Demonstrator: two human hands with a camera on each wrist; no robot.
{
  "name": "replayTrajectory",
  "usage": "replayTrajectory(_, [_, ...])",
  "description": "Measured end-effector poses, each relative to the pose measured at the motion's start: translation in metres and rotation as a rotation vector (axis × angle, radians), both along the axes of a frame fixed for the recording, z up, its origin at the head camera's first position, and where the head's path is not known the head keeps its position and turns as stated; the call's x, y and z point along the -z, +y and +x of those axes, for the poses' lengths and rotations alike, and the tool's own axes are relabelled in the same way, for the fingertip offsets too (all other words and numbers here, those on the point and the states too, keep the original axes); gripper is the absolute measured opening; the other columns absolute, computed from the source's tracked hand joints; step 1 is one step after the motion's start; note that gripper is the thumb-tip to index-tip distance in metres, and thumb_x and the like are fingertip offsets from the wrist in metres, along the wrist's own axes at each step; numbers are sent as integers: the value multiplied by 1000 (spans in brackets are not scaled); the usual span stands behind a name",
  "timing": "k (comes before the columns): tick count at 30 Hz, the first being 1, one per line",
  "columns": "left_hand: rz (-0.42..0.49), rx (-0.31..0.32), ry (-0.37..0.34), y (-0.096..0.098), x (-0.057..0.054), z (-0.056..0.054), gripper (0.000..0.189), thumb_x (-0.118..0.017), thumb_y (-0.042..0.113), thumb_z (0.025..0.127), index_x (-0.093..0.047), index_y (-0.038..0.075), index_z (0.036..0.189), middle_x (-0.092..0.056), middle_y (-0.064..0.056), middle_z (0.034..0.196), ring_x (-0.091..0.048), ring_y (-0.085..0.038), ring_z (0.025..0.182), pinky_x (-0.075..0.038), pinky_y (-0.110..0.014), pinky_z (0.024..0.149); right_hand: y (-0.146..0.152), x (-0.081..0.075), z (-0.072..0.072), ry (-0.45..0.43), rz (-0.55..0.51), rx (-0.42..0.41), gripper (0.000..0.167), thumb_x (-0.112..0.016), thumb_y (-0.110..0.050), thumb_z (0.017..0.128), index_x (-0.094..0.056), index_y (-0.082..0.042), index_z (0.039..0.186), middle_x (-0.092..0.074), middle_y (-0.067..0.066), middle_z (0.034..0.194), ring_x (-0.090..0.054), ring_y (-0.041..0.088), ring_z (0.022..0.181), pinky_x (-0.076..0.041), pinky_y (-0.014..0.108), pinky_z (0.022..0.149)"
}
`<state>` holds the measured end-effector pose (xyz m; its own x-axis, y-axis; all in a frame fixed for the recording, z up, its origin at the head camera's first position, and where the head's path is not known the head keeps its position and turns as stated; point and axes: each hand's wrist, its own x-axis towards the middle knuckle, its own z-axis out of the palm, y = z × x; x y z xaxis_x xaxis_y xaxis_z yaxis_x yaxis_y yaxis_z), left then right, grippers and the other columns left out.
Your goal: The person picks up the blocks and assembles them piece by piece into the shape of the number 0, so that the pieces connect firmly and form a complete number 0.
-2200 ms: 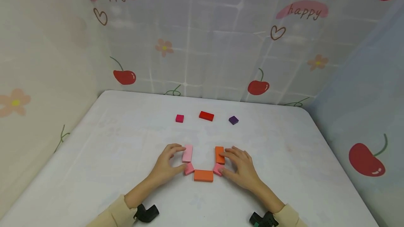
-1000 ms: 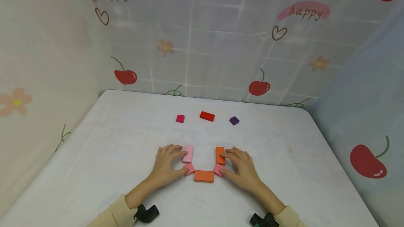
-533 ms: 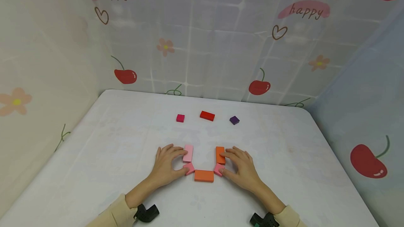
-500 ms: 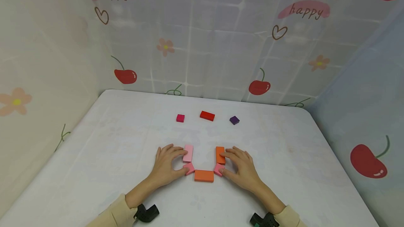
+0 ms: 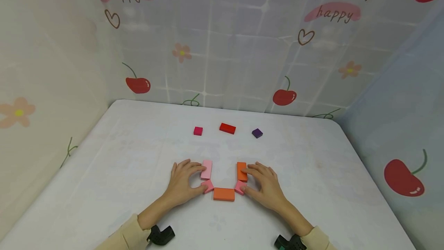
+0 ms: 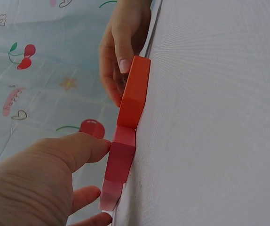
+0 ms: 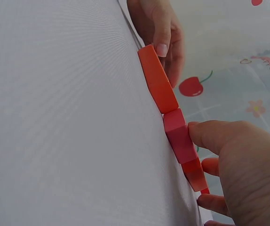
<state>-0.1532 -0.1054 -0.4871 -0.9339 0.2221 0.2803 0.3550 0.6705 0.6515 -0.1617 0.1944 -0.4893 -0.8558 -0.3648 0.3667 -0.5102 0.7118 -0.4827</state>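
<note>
Six blocks form a U on the white table point(image 5: 145, 142) in the head view. An orange block point(image 5: 224, 194) makes the base, with small pink blocks point(image 5: 209, 185) point(image 5: 239, 186) angled at its ends. A light pink block point(image 5: 206, 169) continues the left side, another orange block point(image 5: 241, 171) the right. My left hand point(image 5: 184, 183) touches the left pink block with its thumb, a finger at the light pink block. My right hand point(image 5: 265, 185) rests its thumb at the right pink block and a finger on the upright orange one. Both wrist views show thumbs against pink blocks point(image 6: 121, 155) point(image 7: 179, 136).
Farther back lie a small magenta block point(image 5: 198, 131), a red block point(image 5: 227, 128) and a purple block point(image 5: 257, 133). A printed curtain point(image 5: 225, 68) stands behind the table and along its sides. Black wrist devices point(image 5: 161, 235) sit by the sleeves.
Since the earliest frame, my left hand has shifted slightly, its thumb coming farther onto the left pink block. In the last second the hands and blocks look still.
</note>
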Motion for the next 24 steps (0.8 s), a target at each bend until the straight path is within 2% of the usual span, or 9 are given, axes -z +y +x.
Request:
replayTrajectory(5, [3,0,22,1,1,0,46,-81,27,72,-70,16,115,-64,-6,122,-41,-42,132,-8,-76,108,0,0,0,1,4,5,48,-77,-31,78,-67,-18,123,-62,10,129,-46,40,132,-24,72,105])
replayTrajectory(10, [9,1,74,1,3,-1,46,-83,25,70,-71,14,113,-65,-7,119,-43,-43,128,-11,-78,104,0,0,0,5,9,9,48,-78,-33,78,-67,-19,123,-63,9,129,-47,39,132,-25,72,104])
replayTrajectory(17, [12,-5,34,0,3,-1,46,-82,27,71,-71,16,114,-65,-5,121,-41,-42,131,-8,-75,108,0,1,0,4,5,9,48,-77,-34,78,-67,-19,123,-63,9,129,-47,38,132,-25,73,104])
replayTrajectory(24, [6,-4,32,0,3,-1,45,-82,28,72,-70,15,114,-65,-5,121,-41,-42,131,-9,-76,107,-1,0,0,-3,11,16,48,-77,-35,79,-67,-20,123,-63,8,129,-47,37,132,-25,73,105])
